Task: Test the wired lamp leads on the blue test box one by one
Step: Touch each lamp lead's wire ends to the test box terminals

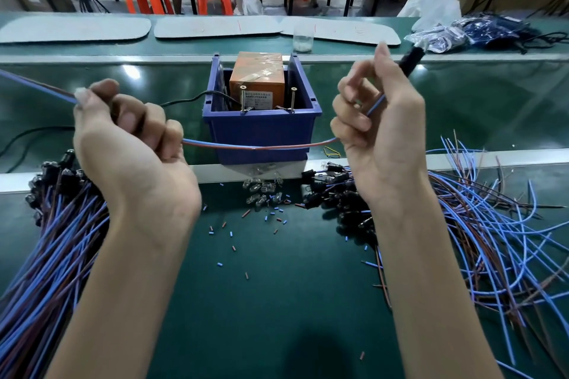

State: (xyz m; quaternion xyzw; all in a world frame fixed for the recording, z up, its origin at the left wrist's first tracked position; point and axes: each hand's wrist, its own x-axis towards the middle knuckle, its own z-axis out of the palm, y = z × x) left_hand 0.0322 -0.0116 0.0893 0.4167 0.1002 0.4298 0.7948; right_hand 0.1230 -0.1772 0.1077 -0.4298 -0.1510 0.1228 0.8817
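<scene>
Both hands hold one lamp lead: the left hand curls its fingers round the blue-and-brown wire, the right hand pinches it just below the black socket, and the slack sags in front of the blue test box. Its free ends run out of view to the left, so bringing them round could bridge both screws at once or snag the left pile.

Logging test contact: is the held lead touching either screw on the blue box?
Apart. Head view: the lead sags across the front of the blue box, visibly below the left screw and right screw.
</scene>
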